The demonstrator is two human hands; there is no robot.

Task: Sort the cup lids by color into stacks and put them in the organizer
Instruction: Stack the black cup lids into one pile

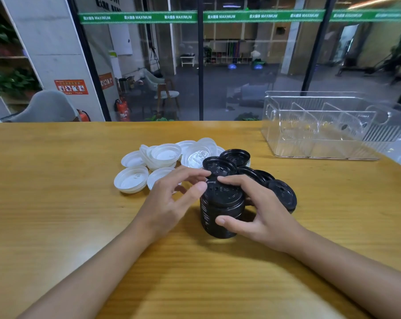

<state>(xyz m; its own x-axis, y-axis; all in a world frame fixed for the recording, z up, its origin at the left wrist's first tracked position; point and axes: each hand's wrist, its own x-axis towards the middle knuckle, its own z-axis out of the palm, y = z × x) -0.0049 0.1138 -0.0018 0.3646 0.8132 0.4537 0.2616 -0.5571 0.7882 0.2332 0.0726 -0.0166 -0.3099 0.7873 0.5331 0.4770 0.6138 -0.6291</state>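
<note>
- The stack of black lids stands on the wooden table, close to the middle of the view.
- The right hand grips the stack from its 3 o'clock side. The thumb presses the stack's near wall at 6 o'clock, and the fingers curl over the top lid.
- The left hand is at the stack's 9 o'clock side. Its fingers are loose and spread, and they hold nothing. The thumb tip touches the rim of the top lid.
- The stack is a short round tower. Its long way goes straight up from the table. The top lid faces up, and its small sip hole shows.
- The black lids are shiny plastic, and their rims make thin rings down the stack's side.
- More loose black lids lie from 12 to 2 o'clock of the stack, just beside it. One tilted black lid leans at 3 o'clock, behind the right hand.
- The white lids lie in a messy pile at 10 to 11 o'clock of the stack. They are round and smooth, and some lie hollow side up like little bowls.
- The clear organizer sits at 2 o'clock, well apart from the stack. It is see-through plastic with ribbed walls, and thin walls inside split it into parts.
</note>
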